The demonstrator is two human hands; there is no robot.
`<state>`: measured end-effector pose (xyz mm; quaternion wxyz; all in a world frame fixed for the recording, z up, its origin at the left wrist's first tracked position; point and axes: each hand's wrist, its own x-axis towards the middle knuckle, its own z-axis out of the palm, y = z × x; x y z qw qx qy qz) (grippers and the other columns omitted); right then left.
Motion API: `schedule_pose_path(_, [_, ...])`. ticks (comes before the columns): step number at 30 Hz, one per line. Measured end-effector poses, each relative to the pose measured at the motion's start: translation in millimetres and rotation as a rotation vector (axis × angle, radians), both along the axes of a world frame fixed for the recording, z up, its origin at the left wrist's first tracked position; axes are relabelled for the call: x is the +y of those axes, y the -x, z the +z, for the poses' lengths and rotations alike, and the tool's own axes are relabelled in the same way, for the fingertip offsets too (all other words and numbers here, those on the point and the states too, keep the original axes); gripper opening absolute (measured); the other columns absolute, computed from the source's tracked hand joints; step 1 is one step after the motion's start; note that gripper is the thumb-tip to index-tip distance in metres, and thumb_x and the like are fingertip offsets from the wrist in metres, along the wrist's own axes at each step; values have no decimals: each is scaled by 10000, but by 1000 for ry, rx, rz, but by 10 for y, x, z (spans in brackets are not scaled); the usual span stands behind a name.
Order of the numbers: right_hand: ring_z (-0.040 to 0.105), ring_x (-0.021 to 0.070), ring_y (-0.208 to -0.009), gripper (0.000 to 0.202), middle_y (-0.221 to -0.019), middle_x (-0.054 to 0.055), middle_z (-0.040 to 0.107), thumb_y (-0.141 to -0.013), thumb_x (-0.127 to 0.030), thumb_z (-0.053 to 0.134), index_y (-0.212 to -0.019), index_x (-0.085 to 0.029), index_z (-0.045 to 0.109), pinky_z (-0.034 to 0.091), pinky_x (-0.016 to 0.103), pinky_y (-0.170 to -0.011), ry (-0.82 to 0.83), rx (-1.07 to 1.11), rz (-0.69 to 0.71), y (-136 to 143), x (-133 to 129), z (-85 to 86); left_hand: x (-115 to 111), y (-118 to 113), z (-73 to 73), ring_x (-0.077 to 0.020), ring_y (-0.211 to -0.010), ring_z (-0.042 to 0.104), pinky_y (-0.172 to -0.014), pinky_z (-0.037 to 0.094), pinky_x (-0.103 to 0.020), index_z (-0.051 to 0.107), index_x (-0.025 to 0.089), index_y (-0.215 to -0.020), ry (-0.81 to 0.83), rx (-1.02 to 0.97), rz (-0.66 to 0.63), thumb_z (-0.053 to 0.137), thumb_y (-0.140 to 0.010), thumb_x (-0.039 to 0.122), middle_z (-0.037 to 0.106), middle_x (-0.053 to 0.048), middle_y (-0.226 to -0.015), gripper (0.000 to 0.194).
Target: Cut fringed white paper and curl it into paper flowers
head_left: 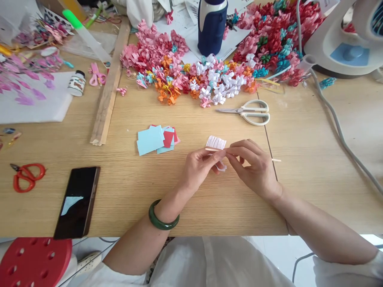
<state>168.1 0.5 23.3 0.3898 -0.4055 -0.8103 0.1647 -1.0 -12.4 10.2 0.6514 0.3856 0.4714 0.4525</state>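
My left hand (200,166), with a green bangle (163,225) at its wrist, pinches a thin pale stick (212,149) near a white paper piece (221,167). My right hand (253,163) meets it fingertip to fingertip, its thumb and index finger pressed together; what they hold is too small to make out. Just beyond the fingertips lies white paper cut into narrow strips (216,142). Light-blue cards (150,140) are stacked with red ones (168,138) to the left of my hands.
White-handled scissors (254,112) lie beyond my right hand. Heaped paper flowers (209,79) and a dark blue bottle (212,28) stand behind. Leftward are a wooden strip (109,91), phone (77,199) and red scissors (28,175). A fan base (347,52) and cable (335,119) are rightward.
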Motion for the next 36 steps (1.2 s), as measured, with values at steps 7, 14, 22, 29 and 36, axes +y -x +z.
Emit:
schedule_pose_path(7, [641,144,-731,157,-930,62,696,-944,-157,585,-1044,-212,693,515,279,-556,42,3,-18,0,18,-37,2,2,-58,-114,-583,629,-566,521,-228,742,147,-875,-57,20,14,722,-842,439,690,-23,-662,294])
schedule_pose_path(14, [668,159,-803,199,-962,73,689,-955,-130,558,-1073,-208,698,552,289,-624,-34,-23,19,-11,17,-61,16,-11,-41,-109,-575,628,-547,532,-222,748,134,-887,-32,-47,41,744,-828,386,678,-13,-642,258])
schedule_pose_path(22, [643,193,-828,195,-943,79,681,-941,-97,542,-1026,-219,668,562,335,-687,-181,-159,34,-23,31,-54,33,8,-37,-81,-577,624,-561,527,-181,774,149,-788,70,-149,1,780,-800,362,689,-11,-642,214])
schedule_pose_path(29, [629,196,-817,170,-931,88,667,-930,-73,545,-989,-199,643,553,337,-683,-193,-138,21,-2,27,-59,31,11,-20,-97,-621,646,-562,537,-194,783,163,-770,130,-197,20,815,-750,383,727,-25,-718,223])
schedule_pose_path(36, [628,180,-806,137,-936,76,648,-938,-93,553,-979,-204,623,529,313,-648,-114,-67,27,23,14,-78,23,1,-39,-100,-592,635,-572,528,-206,763,154,-729,95,-153,36,810,-750,398,696,-17,-634,250])
